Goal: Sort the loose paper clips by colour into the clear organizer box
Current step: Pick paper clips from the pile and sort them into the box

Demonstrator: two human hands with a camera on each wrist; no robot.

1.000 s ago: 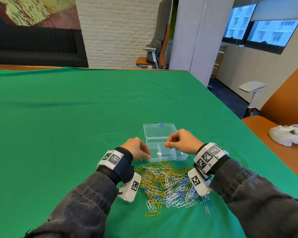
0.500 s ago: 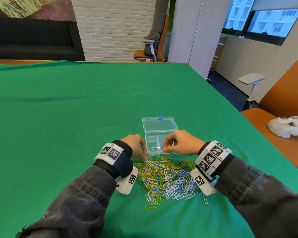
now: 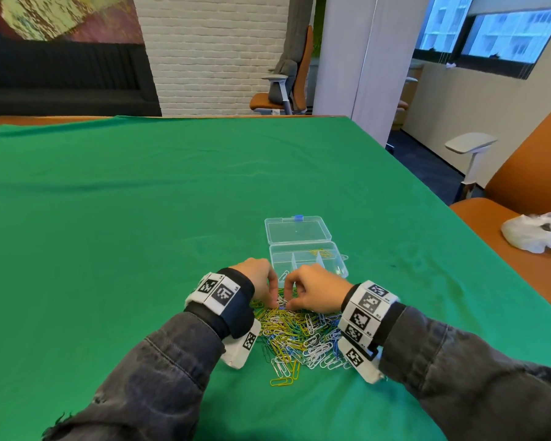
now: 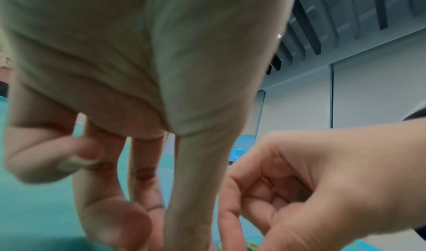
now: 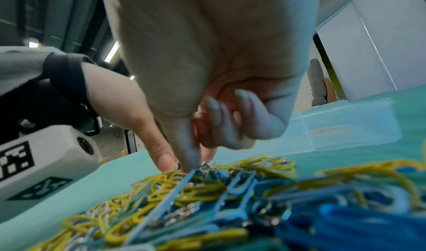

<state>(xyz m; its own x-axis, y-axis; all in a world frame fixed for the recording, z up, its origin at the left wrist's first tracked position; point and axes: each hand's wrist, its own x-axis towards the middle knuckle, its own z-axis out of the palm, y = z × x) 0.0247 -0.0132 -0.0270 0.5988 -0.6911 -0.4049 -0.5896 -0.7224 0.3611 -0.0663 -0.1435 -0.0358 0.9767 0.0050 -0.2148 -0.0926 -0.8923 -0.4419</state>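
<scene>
Both hands worked the far edge of a heap of loose paper clips (image 3: pixel 303 335) spread on a green cloth-covered desk (image 3: pixel 140 218), just in front of the clear organizer box (image 3: pixel 309 259), which lay open with its hinged lid folded back. The left hand (image 3: pixel 261 281) and right hand (image 3: pixel 312 292) met fingertip to fingertip over the pile; each had thumb and forefinger drawn together at the clips, though whether either grip had closed on a clip could not be told. The clips, thin bent wire coated yellow, blue and white, were probably feather-light, springy and prone to hook into one another, so one was likely best pinched by a single outer loop and lifted clear. A few yellow clips (image 3: pixel 322 252) lay in the box's right compartment.
</scene>
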